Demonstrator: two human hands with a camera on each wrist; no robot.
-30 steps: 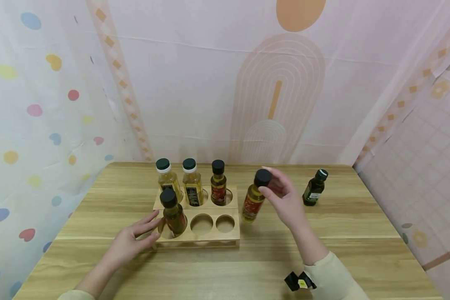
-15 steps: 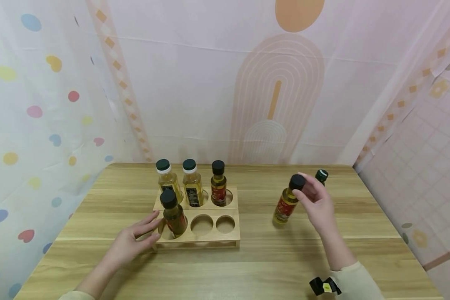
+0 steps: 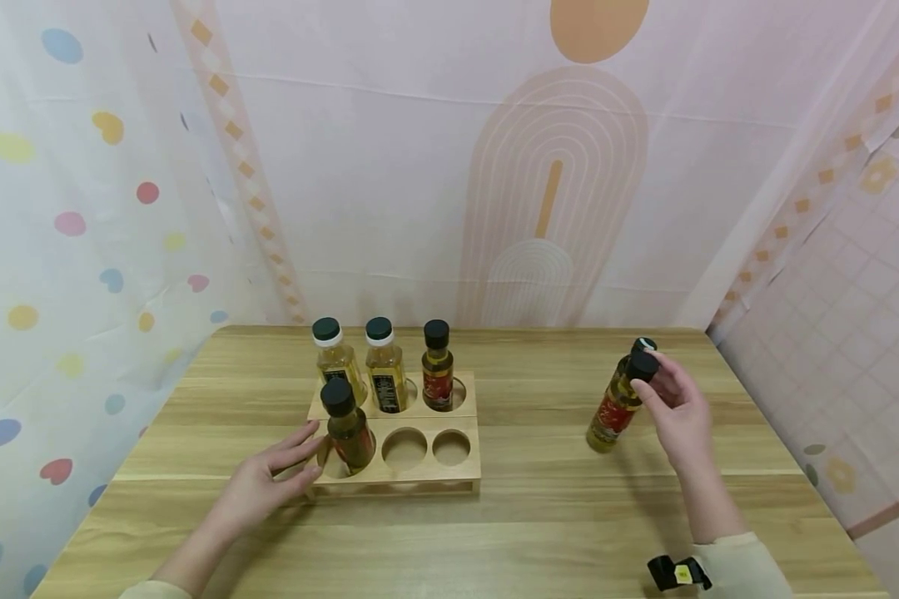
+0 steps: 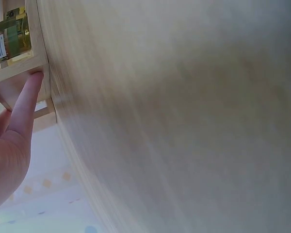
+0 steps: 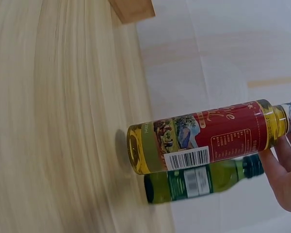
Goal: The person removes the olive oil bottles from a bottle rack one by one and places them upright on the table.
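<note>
Right of centre: right hand, fingers holding clear cylindrical red-labelled bottle near its black cap. Lower left: left hand, fingers parted, touching pale wooden round-holed rack.

Wide lane between rack and held red-label bottle. Green bottle just behind blocks far side; left hand blocks rack's left end.

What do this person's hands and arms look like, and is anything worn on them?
The left hand and right hand are bare, without gloves. Plain cream sleeves show at the bottom of the head view, only a little of the left one. Beside the right cuff is a small black, angular piece with a yellowish patch.
</note>
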